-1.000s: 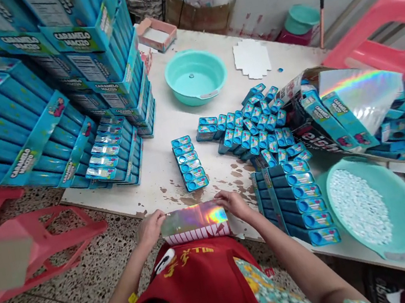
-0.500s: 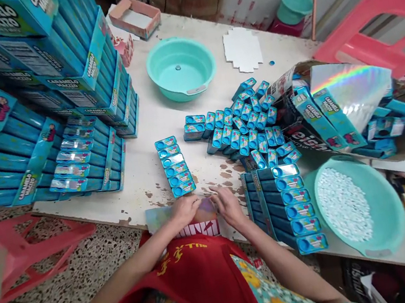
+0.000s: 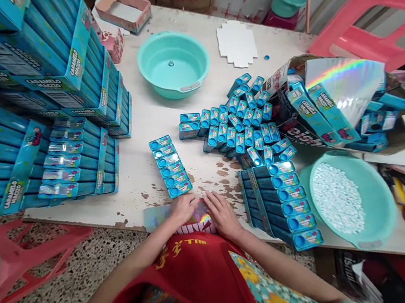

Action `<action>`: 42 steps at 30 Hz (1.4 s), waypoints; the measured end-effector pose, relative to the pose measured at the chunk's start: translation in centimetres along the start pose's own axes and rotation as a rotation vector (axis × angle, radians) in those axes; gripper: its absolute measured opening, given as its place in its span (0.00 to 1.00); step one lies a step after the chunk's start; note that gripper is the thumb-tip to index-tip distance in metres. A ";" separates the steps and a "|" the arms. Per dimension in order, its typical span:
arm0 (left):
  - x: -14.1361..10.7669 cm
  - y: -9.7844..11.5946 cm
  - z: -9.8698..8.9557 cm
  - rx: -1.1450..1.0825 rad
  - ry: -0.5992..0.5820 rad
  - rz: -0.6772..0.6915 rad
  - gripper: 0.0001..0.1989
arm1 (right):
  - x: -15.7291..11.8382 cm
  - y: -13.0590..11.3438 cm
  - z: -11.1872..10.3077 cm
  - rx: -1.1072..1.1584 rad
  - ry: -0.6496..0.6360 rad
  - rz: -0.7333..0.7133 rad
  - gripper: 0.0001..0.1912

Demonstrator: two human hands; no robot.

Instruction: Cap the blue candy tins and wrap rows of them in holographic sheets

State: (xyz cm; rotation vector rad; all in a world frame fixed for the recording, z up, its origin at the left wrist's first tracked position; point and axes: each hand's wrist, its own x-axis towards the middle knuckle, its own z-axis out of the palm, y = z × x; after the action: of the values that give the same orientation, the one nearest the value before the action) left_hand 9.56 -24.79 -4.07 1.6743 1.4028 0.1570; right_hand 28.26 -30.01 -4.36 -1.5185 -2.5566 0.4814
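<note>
A shiny, multicoloured flat piece (image 3: 153,217) lies at the table's front edge against the red apron. My left hand (image 3: 183,210) is closed at its middle, fingers pinched on it. On its right end rests my right hand (image 3: 224,215), fingers stretched out and lying flat. Just beyond my left hand stands a row of blue tins (image 3: 171,169). To the right of my right hand is a tray of blue packs (image 3: 273,201), with a loose cluster of blue tins (image 3: 248,136) behind it.
Stacked blue display boxes (image 3: 69,75) rise at the left. A teal basin (image 3: 174,60) stands at the back, another with white pieces (image 3: 337,201) at the right. An open carton (image 3: 301,135) holds packs. A pink stool (image 3: 15,263) stands lower left.
My right hand has gone from bent fingers to fingers laid flatter on the shiny piece. My left hand stays on it. The whole view has shifted slightly.
</note>
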 end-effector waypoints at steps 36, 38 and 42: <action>-5.6 -1.0 -7.3 -0.587 0.158 -0.171 0.12 | 9.7 -5.0 -4.4 0.586 0.239 0.354 0.05; -5.4 -2.3 -8.0 -0.590 0.177 -0.185 0.10 | 10.7 -4.8 -3.8 0.567 0.260 0.389 0.05; -5.1 -4.0 -8.1 -0.614 0.254 -0.194 0.09 | 11.3 -4.4 -4.8 0.662 0.186 0.379 0.06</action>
State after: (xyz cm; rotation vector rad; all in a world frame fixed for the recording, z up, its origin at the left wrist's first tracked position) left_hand -0.02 -24.83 0.01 1.0304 1.4975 0.6390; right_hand 20.42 -21.07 1.04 -1.6573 -1.7046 1.0427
